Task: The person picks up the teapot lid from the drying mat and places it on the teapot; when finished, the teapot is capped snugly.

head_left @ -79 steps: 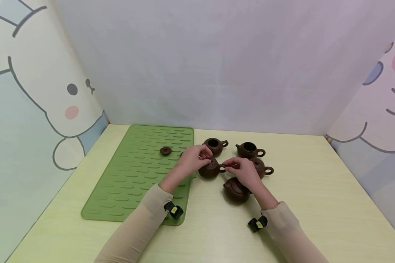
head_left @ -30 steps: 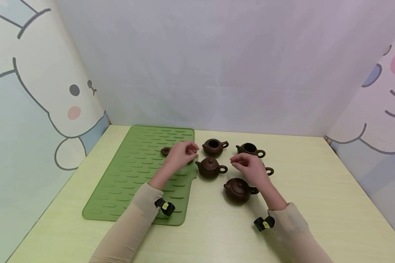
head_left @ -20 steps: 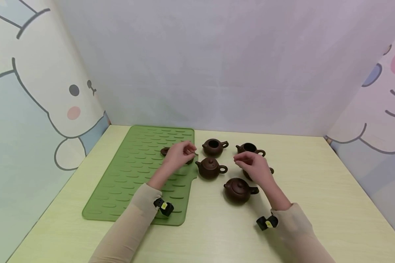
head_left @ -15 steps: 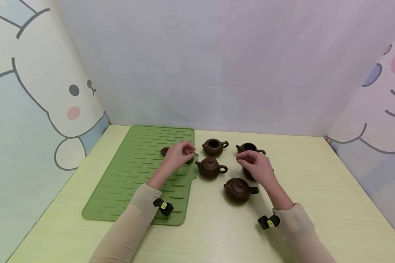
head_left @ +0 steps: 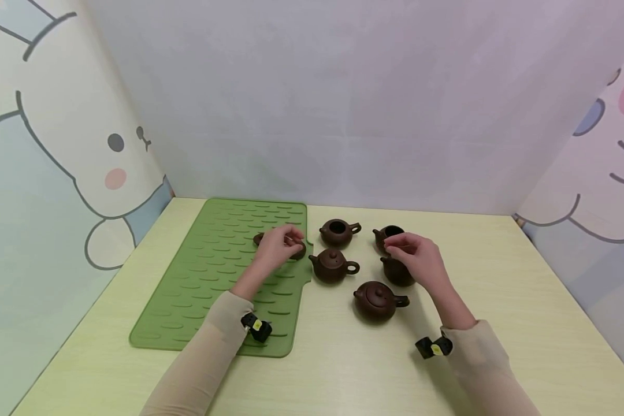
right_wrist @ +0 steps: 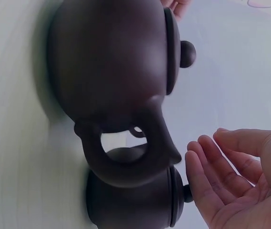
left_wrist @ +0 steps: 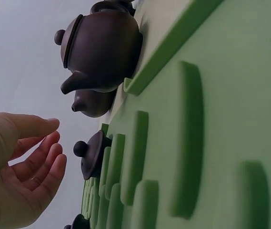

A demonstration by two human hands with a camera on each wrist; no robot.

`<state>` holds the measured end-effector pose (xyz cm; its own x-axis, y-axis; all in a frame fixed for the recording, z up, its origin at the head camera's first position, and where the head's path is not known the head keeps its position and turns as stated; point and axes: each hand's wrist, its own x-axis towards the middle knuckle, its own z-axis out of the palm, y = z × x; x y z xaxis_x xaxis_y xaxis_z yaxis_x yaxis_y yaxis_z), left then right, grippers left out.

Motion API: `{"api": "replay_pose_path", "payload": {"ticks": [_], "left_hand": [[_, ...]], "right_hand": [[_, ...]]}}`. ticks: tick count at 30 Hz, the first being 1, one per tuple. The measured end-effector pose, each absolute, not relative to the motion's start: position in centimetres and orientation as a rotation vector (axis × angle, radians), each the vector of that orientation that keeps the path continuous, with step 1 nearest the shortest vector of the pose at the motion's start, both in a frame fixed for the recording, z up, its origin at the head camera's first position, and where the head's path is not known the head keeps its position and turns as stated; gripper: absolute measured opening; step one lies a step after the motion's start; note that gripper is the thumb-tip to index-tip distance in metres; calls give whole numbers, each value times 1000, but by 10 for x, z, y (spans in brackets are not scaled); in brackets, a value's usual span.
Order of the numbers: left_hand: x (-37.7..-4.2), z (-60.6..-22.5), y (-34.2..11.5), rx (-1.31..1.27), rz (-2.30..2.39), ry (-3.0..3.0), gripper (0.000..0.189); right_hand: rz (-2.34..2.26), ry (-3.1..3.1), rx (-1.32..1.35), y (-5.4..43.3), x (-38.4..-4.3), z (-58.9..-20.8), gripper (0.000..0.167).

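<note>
My left hand (head_left: 277, 247) hovers over the green mat (head_left: 187, 312), fingers loosely bent and holding nothing. In the left wrist view a dark brown teapot lid (left_wrist: 93, 155) lies on the mat just beyond the fingertips. My right hand (head_left: 421, 260) hangs over a dark brown teapot (head_left: 397, 273) on the right, partly hiding it. The right wrist view shows those fingers (right_wrist: 199, 183) beside the lid knob of a teapot (right_wrist: 130, 205), nothing between finger and thumb. A lidded teapot (head_left: 330, 267) stands between the hands, and another lidded teapot (head_left: 372, 303) sits nearer to me.
Two lidless teapots stand at the back: an open teapot (head_left: 337, 233) in the middle and an open teapot (head_left: 385, 238) to its right. A second lid (head_left: 258, 238) on the mat is partly behind the left hand. The pale table (head_left: 343, 370) ends at a wall (head_left: 343, 115).
My left hand has left the middle teapot and moved left over the mat. My right hand has let go of that teapot's handle and moved right, over the right-hand teapot.
</note>
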<state>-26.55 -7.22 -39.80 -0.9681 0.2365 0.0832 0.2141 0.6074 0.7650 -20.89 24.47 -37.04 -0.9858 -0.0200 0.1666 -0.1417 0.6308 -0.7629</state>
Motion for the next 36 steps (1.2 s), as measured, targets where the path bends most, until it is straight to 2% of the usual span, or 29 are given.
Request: {"api": "replay_pose_path", "payload": {"ticks": [16, 36], "left_hand": [[-270, -410, -76, 335, 1292, 2833, 17], [-275, -414, -76, 272, 1230, 2832, 14]], "right_hand": [[1307, -2652, 79, 264, -212, -360, 24], [1281, -2653, -30, 295, -235, -377, 31]]}}
